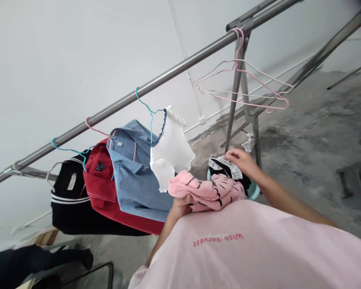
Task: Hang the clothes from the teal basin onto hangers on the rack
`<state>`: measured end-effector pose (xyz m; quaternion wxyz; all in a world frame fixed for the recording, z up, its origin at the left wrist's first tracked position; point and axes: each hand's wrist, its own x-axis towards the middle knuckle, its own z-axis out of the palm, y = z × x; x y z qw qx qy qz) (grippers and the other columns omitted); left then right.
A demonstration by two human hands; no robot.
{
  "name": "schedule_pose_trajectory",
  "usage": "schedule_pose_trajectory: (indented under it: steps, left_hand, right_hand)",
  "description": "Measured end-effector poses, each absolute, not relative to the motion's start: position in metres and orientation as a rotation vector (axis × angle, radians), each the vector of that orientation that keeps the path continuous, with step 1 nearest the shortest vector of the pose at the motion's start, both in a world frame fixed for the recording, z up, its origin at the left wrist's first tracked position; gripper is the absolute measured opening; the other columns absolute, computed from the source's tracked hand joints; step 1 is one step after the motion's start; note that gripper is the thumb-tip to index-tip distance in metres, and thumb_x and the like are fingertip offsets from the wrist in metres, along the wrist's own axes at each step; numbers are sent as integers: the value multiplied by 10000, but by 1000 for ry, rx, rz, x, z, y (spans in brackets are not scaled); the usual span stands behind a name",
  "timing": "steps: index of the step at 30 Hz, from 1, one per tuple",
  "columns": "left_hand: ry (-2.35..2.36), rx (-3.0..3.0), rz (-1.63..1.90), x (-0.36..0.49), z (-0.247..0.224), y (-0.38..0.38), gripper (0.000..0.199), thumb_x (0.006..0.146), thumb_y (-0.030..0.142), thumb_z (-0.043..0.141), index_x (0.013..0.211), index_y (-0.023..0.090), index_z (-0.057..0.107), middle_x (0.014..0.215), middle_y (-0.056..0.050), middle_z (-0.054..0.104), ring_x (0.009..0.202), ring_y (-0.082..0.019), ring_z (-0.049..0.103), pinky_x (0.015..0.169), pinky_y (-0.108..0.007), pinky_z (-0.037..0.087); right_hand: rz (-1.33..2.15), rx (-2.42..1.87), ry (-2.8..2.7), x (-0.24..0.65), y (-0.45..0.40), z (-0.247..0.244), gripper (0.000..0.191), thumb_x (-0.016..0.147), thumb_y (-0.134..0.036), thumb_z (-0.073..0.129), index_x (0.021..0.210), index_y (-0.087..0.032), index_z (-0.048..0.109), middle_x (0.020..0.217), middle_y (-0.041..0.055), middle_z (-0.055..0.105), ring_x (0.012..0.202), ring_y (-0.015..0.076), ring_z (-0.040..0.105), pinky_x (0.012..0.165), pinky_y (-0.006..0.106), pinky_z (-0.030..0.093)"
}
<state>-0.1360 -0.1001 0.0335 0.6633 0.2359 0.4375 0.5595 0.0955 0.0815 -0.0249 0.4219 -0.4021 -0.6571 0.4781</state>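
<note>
My left hand [183, 205] is closed around a pink knitted sweater [209, 192] with short black marks, gripping it near its ribbed edge. The sweater is bunched up in front of my pink shirt. Over a light teal basin [254, 190] hovers my right hand [242, 161], its fingers loosely bent and nothing visible in them. Black and white patterned clothing [233, 168] lies in the basin below that hand, partly covered by the sweater. Close to my left hand, a white top [171, 150] with a dark blue neckline trim hangs on a teal hanger [147, 106].
A metal drying rail [180, 72] slants across the view. Along it hang a blue shirt [135, 172], a red garment [100, 180] and a black garment [69, 200]. Bare pink and white hangers [246, 86] hang near the rack's leg [237, 96]. At right a grey stool [355, 180] stands on concrete.
</note>
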Motion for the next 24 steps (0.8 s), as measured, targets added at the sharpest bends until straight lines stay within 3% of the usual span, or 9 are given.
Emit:
schedule_pose_trajectory:
  steps: [5, 8, 11, 15, 20, 24]
  left_hand:
    - [986, 536, 1291, -132, 34, -105, 756, 553, 516, 902, 1205, 208, 676, 1118, -98, 745, 1180, -380, 636, 1038, -526, 509]
    - [933, 517, 1289, -129, 35, -103, 755, 563, 496, 895, 1220, 201, 668, 1124, -96, 744, 1168, -383, 643, 1035, -535, 508]
    - [901, 512, 1271, -128, 36, -102, 723, 580, 472, 885, 1214, 200, 667, 1092, -87, 754, 1151, -376, 655, 1031, -530, 509]
    - [870, 496, 1245, -129, 35, -103, 679, 605, 456, 866, 1198, 189, 671, 1082, -100, 756, 1114, -380, 673, 1017, -547, 507]
    - [844, 456, 1260, -132, 29, -104, 658, 634, 447, 842, 1207, 174, 668, 1101, -125, 750, 1115, -392, 671, 1005, -567, 507]
    - [861, 436, 1348, -132, 25, -100, 632, 683, 485, 811, 1218, 180, 667, 1128, -120, 742, 1159, -379, 652, 1037, -554, 490]
  right_hand:
    - [227, -1014, -1441, 156, 134, 69, 164, 849, -221, 626, 990, -187, 703, 1071, 88, 662, 1079, 209, 577, 861, 322, 477]
    - [-156, -1157, -1551, 181, 174, 118, 292, 871, -226, 680, 1148, -134, 686, 1172, 118, 660, 1184, 206, 537, 1063, 391, 347]
    - [-168, -1356, -1741, 189, 214, 140, 504, 897, -402, 670, 1261, -57, 622, 1251, 166, 633, 1242, 193, 512, 1049, 378, 304]
    - [14, -1552, -1772, 180, 244, 142, 641, 940, -536, 471, 1107, 56, 650, 1137, 203, 662, 1143, 149, 566, 857, 312, 340]
    - [18, -1535, -1672, 168, 236, 145, 413, 992, -363, 507, 1023, 14, 669, 1093, 156, 677, 1017, 121, 550, 818, 297, 326]
    - [113, -1353, -1578, 167, 218, 134, 187, 937, -238, 592, 927, -70, 673, 890, 57, 662, 776, 85, 493, 723, 250, 337]
